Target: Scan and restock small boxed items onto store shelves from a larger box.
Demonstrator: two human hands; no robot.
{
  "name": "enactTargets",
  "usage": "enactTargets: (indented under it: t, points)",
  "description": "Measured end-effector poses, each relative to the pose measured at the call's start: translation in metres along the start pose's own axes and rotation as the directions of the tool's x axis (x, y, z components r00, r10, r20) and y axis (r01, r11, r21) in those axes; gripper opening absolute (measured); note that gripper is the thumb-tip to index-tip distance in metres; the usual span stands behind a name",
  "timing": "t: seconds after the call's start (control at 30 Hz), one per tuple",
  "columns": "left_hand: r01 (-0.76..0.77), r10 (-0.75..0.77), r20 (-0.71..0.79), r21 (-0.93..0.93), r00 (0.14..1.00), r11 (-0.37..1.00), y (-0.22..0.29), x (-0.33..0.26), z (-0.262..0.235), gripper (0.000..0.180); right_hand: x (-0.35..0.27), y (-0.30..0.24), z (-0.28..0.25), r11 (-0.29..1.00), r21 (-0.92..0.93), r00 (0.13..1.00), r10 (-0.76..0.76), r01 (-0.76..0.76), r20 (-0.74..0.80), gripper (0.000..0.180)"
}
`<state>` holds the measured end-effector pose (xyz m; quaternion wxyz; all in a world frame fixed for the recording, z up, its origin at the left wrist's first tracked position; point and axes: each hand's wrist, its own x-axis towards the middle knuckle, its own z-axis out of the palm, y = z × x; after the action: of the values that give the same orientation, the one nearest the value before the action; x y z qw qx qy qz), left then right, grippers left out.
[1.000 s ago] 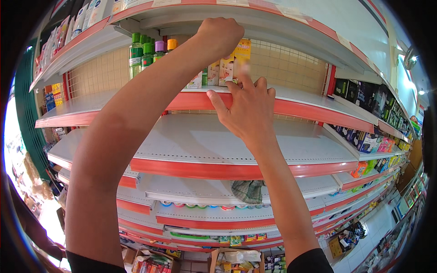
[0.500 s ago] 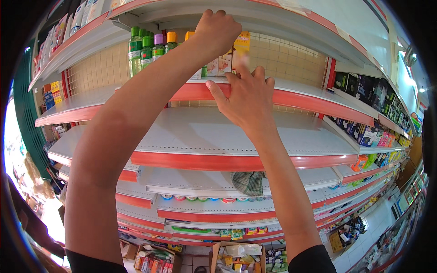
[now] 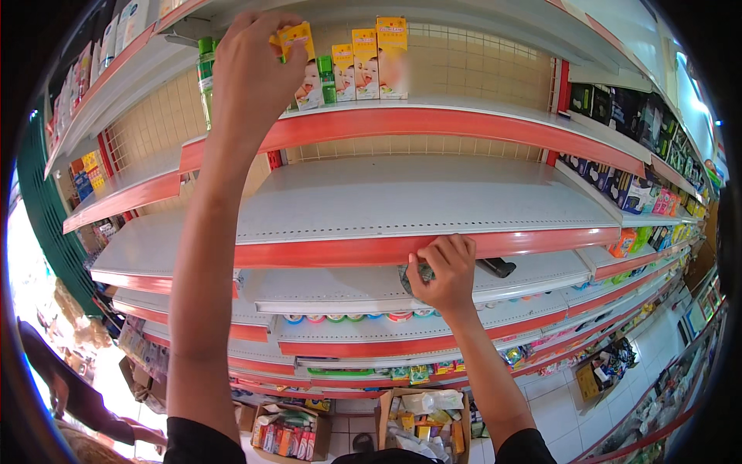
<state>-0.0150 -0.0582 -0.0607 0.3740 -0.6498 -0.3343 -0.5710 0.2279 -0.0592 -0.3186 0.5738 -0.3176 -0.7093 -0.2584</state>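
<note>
Left hand [image 3: 255, 69] pinches box [image 3: 303, 58] at top shelf [image 3: 464, 120]; three stocked. Right hand [image 3: 447, 272] curls on cloth [image 3: 413, 277]; lower shelves mostly bare.

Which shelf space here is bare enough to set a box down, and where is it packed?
The wide grey shelf between the upper red edge and the right hand lies bare across its width. The top shelf is crowded by the left hand, with yellow boxes and green bottles, but bare to their right. The right-side shelves are packed.
</note>
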Motion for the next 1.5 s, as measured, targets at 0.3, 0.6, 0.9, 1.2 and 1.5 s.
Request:
enactTargets:
  t: [0.3, 0.6, 0.9, 1.2, 1.5]
  points:
    - [0.237, -0.164, 0.190, -0.475, 0.968, 0.847, 0.019, 0.007, -0.002, 0.033, 0.021, -0.020, -0.007, 0.994, 0.105, 0.998, 0.034, -0.040, 0.061, 0.012]
    - [0.203, -0.138, 0.284, -0.214, 0.949, 0.955, 0.015, 0.024, 0.048, 0.035, 0.187, -0.028, -0.013, 0.983, 0.009, 0.973, -0.181, 0.184, -0.145, 0.026]
    - [0.218, -0.118, 0.347, -0.266, 0.931, 0.939, 0.003, 0.034, 0.048, 0.035, 0.179, -0.020, 0.016, 0.960, -0.217, 0.984, -0.173, 0.179, 0.048, 0.036]
    - [0.071, -0.016, 0.446, -0.108, 0.895, 0.992, -0.001, 0.054, 0.034, 0.048, 0.179, -0.018, 0.018, 0.962, -0.202, 0.983, -0.185, 0.182, 0.007, 0.034]
    - [-0.024, 0.049, 0.544, -0.053, 0.837, 0.998, -0.023, 0.059, 0.035, 0.067, 0.178, -0.022, 0.017, 0.960, -0.214, 0.983, -0.182, 0.180, 0.012, 0.031]
